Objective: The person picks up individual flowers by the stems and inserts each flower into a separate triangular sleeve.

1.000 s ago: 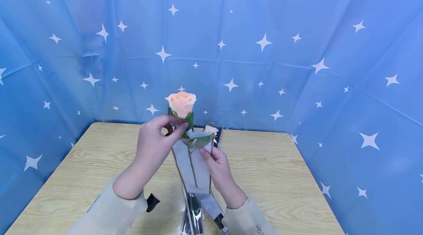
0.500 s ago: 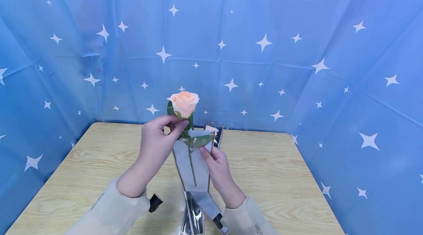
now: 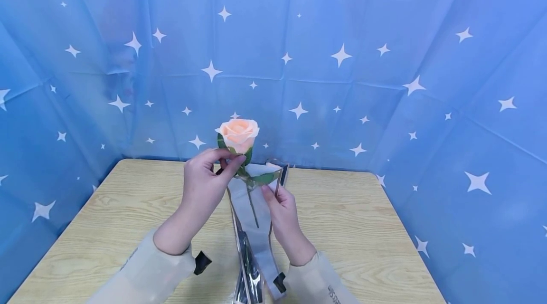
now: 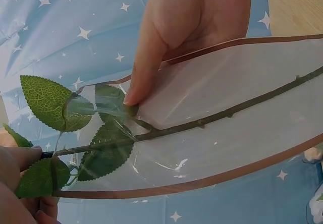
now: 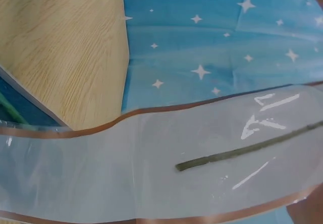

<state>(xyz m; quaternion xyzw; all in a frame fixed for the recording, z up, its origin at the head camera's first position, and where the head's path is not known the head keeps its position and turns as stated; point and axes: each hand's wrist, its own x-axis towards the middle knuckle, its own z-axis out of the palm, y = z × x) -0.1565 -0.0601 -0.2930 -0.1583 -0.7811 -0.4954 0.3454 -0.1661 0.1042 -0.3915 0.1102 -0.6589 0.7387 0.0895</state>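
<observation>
My left hand (image 3: 202, 178) pinches an artificial peach rose (image 3: 237, 136) by its stem just beneath the bloom. The bloom sits above the mouth of a flower sleeve (image 3: 244, 206), white with a clear front and brown edging. In the left wrist view, the rose's stem (image 4: 217, 117) runs inside the sleeve, and some green leaves (image 4: 107, 156) lie partly behind the clear film. My right hand (image 3: 285, 213) grips the sleeve's right edge near its mouth, thumb in front, remaining fingers mostly hidden. The stem's cut end (image 5: 181, 166) shows partway down the sleeve in the right wrist view.
More wrapped flowers in dark, shiny sleeves (image 3: 252, 266) lie on the wooden table (image 3: 350, 228) beneath the held one. Behind the right hand, a pale bloom (image 3: 272, 166) partly shows. A blue star-patterned curtain (image 3: 333, 80) surrounds the table's back and sides.
The rose bloom has shifted slightly right and tipped toward the camera. My right hand and the sleeve's mouth have risen a little, and the sleeve's lower part has bent rightward. Both holds stay.
</observation>
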